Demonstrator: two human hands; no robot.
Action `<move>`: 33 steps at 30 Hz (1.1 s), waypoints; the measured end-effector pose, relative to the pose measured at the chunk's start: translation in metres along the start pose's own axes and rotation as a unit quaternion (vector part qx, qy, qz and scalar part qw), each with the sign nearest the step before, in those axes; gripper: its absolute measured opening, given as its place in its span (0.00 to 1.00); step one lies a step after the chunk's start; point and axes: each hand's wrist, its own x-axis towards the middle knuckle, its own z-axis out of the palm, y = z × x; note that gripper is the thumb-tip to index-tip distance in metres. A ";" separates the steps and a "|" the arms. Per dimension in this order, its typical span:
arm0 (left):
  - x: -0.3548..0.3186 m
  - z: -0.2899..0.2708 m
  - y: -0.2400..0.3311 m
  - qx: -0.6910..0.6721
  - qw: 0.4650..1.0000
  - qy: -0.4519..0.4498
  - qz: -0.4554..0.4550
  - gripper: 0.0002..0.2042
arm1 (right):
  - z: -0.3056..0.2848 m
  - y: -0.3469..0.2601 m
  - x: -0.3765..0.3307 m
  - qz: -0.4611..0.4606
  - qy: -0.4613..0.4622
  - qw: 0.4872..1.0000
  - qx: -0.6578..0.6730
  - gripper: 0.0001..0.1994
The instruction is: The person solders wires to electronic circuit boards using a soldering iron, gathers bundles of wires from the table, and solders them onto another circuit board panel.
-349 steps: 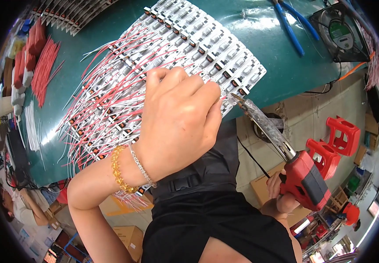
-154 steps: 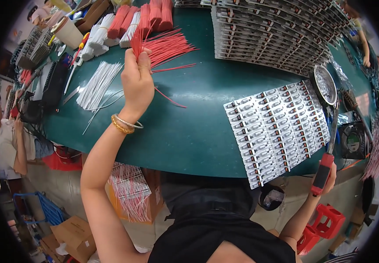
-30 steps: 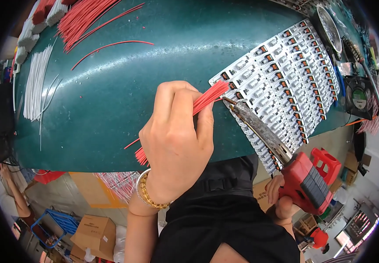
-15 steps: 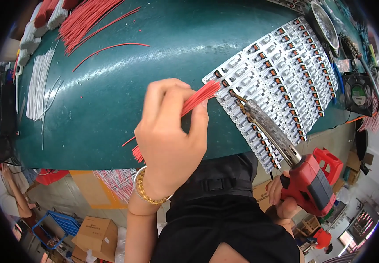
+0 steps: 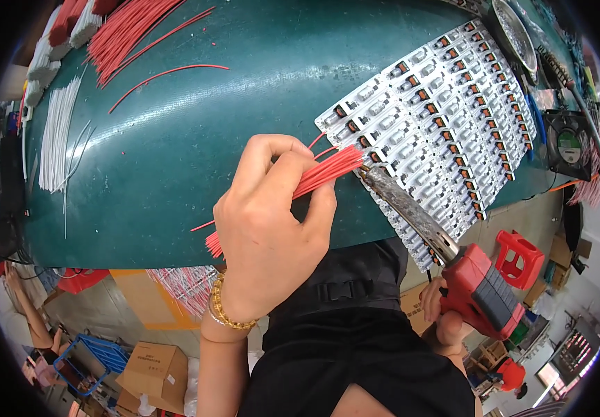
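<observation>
Left fingers (image 5: 321, 212) pinch red wires (image 5: 328, 172); right fingers (image 5: 430, 300) grip iron (image 5: 468, 267) overlapping board (image 5: 439, 132); white wires (image 5: 58, 139) lie apart.

Green table (image 5: 161, 174) (red wires (image 5: 128, 36), panel (image 5: 433, 125))

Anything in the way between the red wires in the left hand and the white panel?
Nothing visible: in this view the red wires overlap the white panel at its left edge, the soldering iron ending close by.

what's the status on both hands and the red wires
Left hand pinching red wire bundle. Right hand gripping red-and-black soldering iron. Bundle ends overlap white panel, iron's tip hard to make out.
</observation>
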 end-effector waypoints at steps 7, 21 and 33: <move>-0.001 0.003 -0.001 0.002 1.000 0.008 0.005 0.08 | -0.015 0.008 -0.013 0.007 -0.011 1.000 0.015 0.30; 0.001 0.002 -0.003 0.015 0.999 0.018 0.028 0.07 | -0.017 0.017 -0.007 -0.029 -0.101 0.992 0.076 0.11; 0.000 -0.002 0.003 -0.051 0.998 0.010 -0.029 0.05 | -0.019 0.013 -0.025 0.065 0.035 0.990 0.123 0.13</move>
